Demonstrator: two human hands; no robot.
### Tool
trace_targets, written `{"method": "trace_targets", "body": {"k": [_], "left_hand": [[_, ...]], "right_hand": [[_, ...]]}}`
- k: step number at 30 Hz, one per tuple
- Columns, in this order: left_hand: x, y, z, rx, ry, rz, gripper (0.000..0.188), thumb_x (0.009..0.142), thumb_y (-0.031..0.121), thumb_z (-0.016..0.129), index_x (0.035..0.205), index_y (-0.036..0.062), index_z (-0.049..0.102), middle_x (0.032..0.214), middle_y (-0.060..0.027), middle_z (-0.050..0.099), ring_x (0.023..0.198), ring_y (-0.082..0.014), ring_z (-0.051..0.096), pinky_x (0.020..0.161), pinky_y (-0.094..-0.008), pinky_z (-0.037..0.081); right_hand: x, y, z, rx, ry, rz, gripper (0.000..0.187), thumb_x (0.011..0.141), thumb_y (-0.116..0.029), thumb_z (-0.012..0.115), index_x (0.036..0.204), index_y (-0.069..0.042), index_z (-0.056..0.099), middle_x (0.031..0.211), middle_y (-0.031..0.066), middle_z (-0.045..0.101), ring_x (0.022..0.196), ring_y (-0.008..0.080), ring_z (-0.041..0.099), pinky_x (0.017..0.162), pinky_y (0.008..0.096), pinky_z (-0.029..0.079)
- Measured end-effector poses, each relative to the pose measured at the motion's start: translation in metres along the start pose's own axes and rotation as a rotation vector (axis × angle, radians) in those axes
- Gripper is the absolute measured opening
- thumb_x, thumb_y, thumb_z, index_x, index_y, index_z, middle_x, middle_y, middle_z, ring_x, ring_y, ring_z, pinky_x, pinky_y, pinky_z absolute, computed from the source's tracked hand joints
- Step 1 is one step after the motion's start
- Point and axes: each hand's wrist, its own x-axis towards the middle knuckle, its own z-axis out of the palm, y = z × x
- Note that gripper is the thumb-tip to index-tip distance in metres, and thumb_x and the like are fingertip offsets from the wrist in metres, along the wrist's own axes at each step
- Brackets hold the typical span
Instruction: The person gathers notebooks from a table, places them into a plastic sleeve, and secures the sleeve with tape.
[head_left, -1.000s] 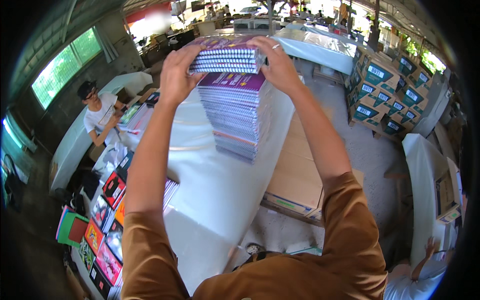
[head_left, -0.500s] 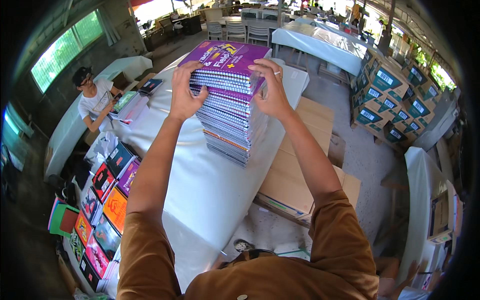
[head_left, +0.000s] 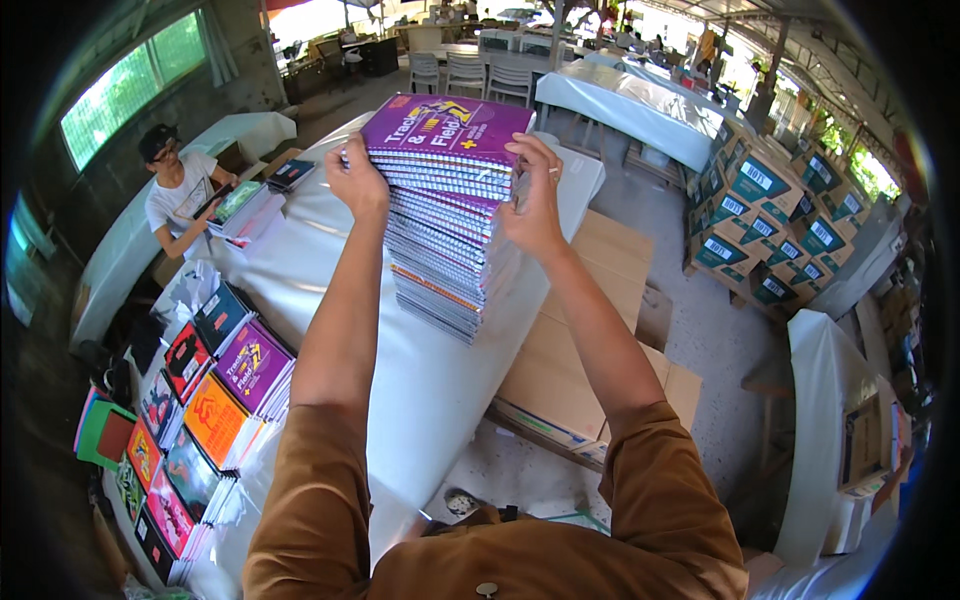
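Observation:
A tall stack of spiral-bound notebooks (head_left: 440,225) with purple covers stands on the table (head_left: 410,400), wire spines toward me. Its upper notebooks sit askew over the lower ones. At the stack's upper left side, my left hand (head_left: 358,182) is closed with bent fingers against the edges of the top notebooks. My right hand (head_left: 537,205), with a ring on one finger, grips their right side, fingertips at the cover's corner and thumb lower down. Both hands hold the upper notebooks between them. The far side of the stack is hidden.
Several piles of colourful notebooks (head_left: 215,415) cover the table's left part. Across it, a person (head_left: 185,190) handles a book by another pile (head_left: 250,215). Flat cardboard boxes (head_left: 555,385) lie right of the table; stacked cartons (head_left: 760,215) stand farther right.
My left hand has moved from the spines round to the stack's left side. The top notebooks have turned slightly, and my right hand stays at the right side. The view has shifted a little.

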Motion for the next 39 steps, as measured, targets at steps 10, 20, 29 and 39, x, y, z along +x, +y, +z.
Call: {"method": "trace_targets", "body": {"k": [10,20,29,39], "left_hand": [[0.009,0.010,-0.007,0.360,-0.176,0.165,0.044,0.091,0.037,0.044,0.078,-0.0025,0.058,0.066,-0.0183,0.056,0.064,-0.0286,0.053,0.066,-0.0397,0.042],[-0.104,0.031,-0.342,1.245,-0.287,0.252,0.043,0.078,0.027,0.066,0.115,0.0082,0.054,0.113,-0.0159,0.051,0.107,-0.0342,0.046,0.091,-0.0439,0.036],[-0.274,0.240,-0.609,1.823,0.299,-0.230,0.047,0.082,0.032,0.062,0.120,0.0077,0.050,0.119,-0.0148,0.049,0.113,-0.0329,0.043,0.096,-0.0440,0.032],[-0.263,0.315,-0.730,1.367,0.368,-0.325,0.051,0.095,0.035,0.041,0.132,0.0008,0.039,0.135,-0.0212,0.037,0.128,-0.0349,0.032,0.107,-0.0390,0.022]], "right_hand": [[-0.004,-0.007,0.014,-0.212,0.077,-0.111,0.067,0.055,0.013,0.044,0.119,-0.006,0.048,0.123,0.0149,0.046,0.119,0.0320,0.038,0.100,0.0413,0.027],[-0.142,-0.049,0.032,-0.149,0.043,-0.083,0.049,0.072,0.002,0.054,0.121,0.001,0.047,0.122,0.0161,0.050,0.112,0.0314,0.045,0.095,0.0431,0.034],[-0.232,-0.186,0.270,0.397,-0.811,-0.131,0.038,0.076,-0.005,0.059,0.114,-0.009,0.057,0.104,0.0106,0.060,0.101,0.0280,0.053,0.090,0.0399,0.039],[-0.253,-0.219,0.442,-0.168,-1.237,0.287,0.082,0.078,-0.050,0.059,0.136,0.001,0.030,0.141,0.0220,0.028,0.132,0.0412,0.020,0.102,0.0575,0.022]]}}
